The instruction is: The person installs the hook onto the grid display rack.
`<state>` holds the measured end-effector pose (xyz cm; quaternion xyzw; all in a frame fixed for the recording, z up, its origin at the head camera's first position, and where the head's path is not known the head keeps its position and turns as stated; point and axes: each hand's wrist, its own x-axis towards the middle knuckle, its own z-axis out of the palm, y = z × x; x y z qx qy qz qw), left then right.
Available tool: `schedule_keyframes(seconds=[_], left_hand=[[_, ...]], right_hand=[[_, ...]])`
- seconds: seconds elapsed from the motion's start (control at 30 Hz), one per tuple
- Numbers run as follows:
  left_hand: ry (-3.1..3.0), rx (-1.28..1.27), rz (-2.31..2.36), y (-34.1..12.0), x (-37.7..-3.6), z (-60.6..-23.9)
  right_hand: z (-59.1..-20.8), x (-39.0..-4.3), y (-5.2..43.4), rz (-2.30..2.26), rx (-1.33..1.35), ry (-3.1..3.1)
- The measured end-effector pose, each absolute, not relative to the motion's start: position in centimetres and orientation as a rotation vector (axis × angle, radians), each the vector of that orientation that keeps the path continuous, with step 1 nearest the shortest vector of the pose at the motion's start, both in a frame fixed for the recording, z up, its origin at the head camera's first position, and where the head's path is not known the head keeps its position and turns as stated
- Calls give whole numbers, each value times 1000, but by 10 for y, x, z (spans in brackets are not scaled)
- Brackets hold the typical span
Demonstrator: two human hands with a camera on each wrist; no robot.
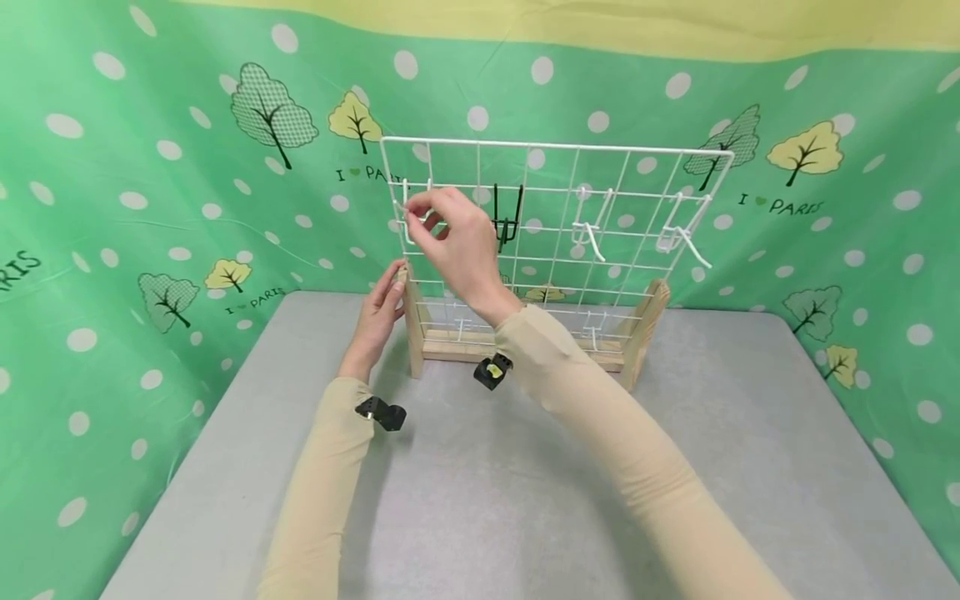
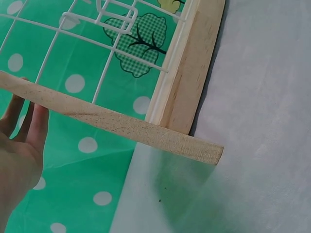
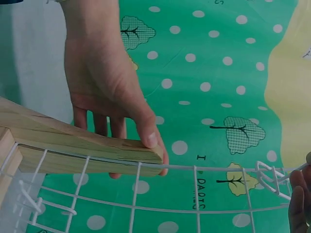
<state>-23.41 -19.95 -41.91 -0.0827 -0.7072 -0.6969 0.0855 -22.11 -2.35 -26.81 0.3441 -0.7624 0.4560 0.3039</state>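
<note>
A white wire grid rack (image 1: 555,146) stands upright between wooden posts. At its upper left, my right hand (image 1: 461,237) pinches the tip of a white wire hook (image 3: 273,178) that sits against the grid. The right wrist view catches only part of this hand at its edge. Lower down, my left hand (image 1: 377,321) holds the top of the left wooden post (image 3: 112,145), thumb on one side and fingers on the other. The left wrist view shows the left hand (image 2: 24,155) behind that post (image 2: 112,121).
To the right on the grid hang a black hook (image 1: 506,229) and two more white hooks, one mid-right (image 1: 588,229) and one far right (image 1: 678,233). Small white hooks (image 1: 595,327) sit low. A grey table (image 1: 480,492) lies beneath; a green printed curtain (image 1: 187,167) surrounds it.
</note>
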Motion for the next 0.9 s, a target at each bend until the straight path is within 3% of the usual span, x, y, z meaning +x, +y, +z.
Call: schedule_keyframes(seconds=[0.9], left_hand=[[-2118, -238, -2109, -197, -231, -418]], right_hand=[[-314, -214, -16, 1444, 961, -2020]])
